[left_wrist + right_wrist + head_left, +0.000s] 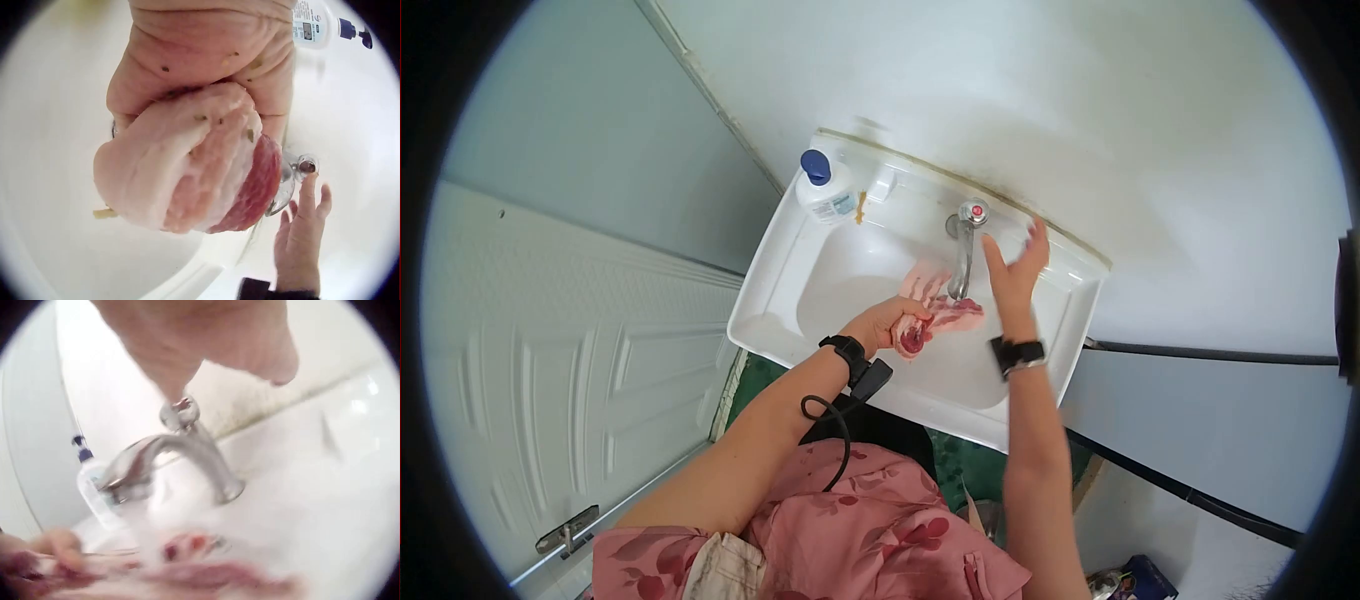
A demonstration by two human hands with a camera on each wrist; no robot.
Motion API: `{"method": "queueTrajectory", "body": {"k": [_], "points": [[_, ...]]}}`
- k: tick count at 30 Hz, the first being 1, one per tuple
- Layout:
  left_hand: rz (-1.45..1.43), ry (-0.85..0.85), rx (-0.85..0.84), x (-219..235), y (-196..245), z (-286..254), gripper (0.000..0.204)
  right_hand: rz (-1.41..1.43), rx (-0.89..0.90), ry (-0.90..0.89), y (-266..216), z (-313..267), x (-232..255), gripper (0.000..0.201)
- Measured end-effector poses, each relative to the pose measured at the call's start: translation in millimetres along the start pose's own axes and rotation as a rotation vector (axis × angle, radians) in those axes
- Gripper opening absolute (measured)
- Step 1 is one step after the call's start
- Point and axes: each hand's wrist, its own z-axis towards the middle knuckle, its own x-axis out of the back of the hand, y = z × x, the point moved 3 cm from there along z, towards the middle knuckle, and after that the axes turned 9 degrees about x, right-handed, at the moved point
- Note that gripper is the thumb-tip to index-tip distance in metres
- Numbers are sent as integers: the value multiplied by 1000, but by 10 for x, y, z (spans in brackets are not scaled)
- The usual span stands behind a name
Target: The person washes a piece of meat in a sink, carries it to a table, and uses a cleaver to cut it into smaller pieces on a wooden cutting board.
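Observation:
My left hand [883, 322] grips a slab of raw pork belly [956, 316] over the sink basin, beneath the spout of the chrome tap [963, 262]. Close up in the left wrist view, the pork [187, 169] shows layers of pale fat and red meat, with small bits stuck to it and the palm. My right hand [1017, 275] is raised beside the tap, fingers spread and holding nothing. In the right wrist view, the tap's knob [181, 414] lies just beyond this hand, and a pale stream [145, 534] drops from the spout onto the meat.
The white sink [785, 295] is fixed against the wall. A white pump bottle [828, 197] with a blue top stands on its back left corner, beside a small brownish strip [861, 208]. A panelled white door [580, 370] is at the left.

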Motion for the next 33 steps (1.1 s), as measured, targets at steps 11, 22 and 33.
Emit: {"method": "queueTrajectory", "body": {"k": [11, 22, 33], "points": [[32, -82, 62, -82, 0, 185, 25, 512, -1168, 501, -44, -1594, -593, 71], [194, -174, 77, -351, 152, -16, 42, 919, -1516, 729, -27, -1355, -396, 37], [315, -76, 106, -139, 298, -37, 48, 243, -915, 470, -62, -1446, -761, 59]]}}
